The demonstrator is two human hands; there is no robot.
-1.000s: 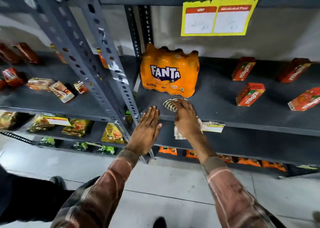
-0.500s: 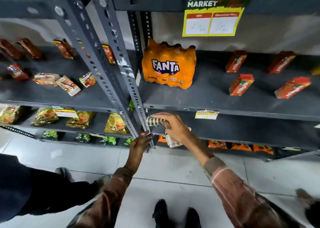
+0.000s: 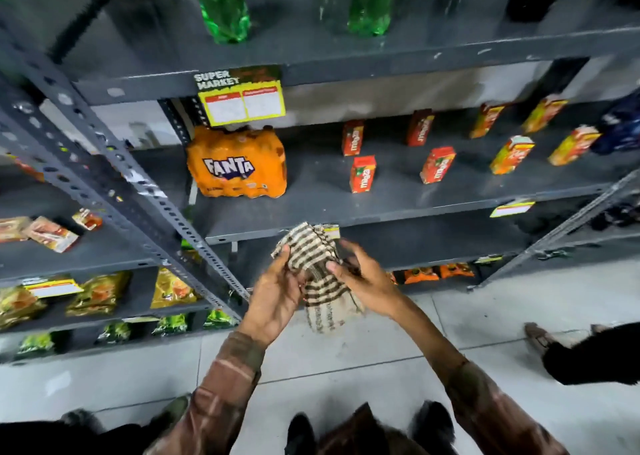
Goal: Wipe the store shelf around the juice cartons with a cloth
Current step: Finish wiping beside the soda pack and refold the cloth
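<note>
cloth (image 3: 317,271) pinched by both hands, left (image 3: 277,293) and right (image 3: 363,278), in front of shelf (image 3: 346,208), clear of it | likely being refolded for wiping | cartons (image 3: 362,174) stood spaced apart on shelf, untouched

a dark grey metal shelf (image 3: 398,201) is seen from above, carried at the left by a perforated upright (image 3: 114,177). at its left end an orange shrink-wrapped fanta pack (image 3: 237,167) is stood. to the right of the pack, four red juice cartons (image 3: 362,174) are set upright in two loose rows, well apart from one another. further right, four yellow-and-red cartons (image 3: 511,155) are placed the same way. on the shelf above (image 3: 346,56), green bottles (image 3: 221,7) are stood. lower shelves at the left are loaded with yellow and green snack packets (image 3: 97,293). below, a pale tiled floor (image 3: 346,357) is seen.
</note>
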